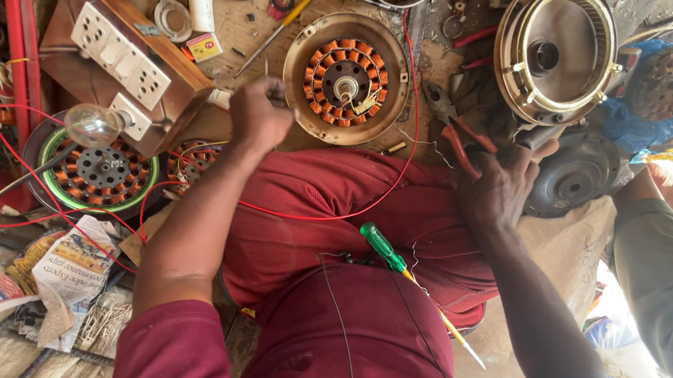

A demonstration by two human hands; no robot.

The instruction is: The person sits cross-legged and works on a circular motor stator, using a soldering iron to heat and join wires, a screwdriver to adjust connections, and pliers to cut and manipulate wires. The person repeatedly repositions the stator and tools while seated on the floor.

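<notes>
Your left hand [259,114] is clenched on a thin tool beside the copper-wound round stator [345,79]; your right hand [501,188] grips red-handled pliers [463,142].

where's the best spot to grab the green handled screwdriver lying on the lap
Probably by the green handle: it is the thick end, lying bare on the red cloth of the lap, while the thin shaft runs down toward the right. The left hand and right hand are both up at the bench, so come from above, fingers across the handle.
</notes>
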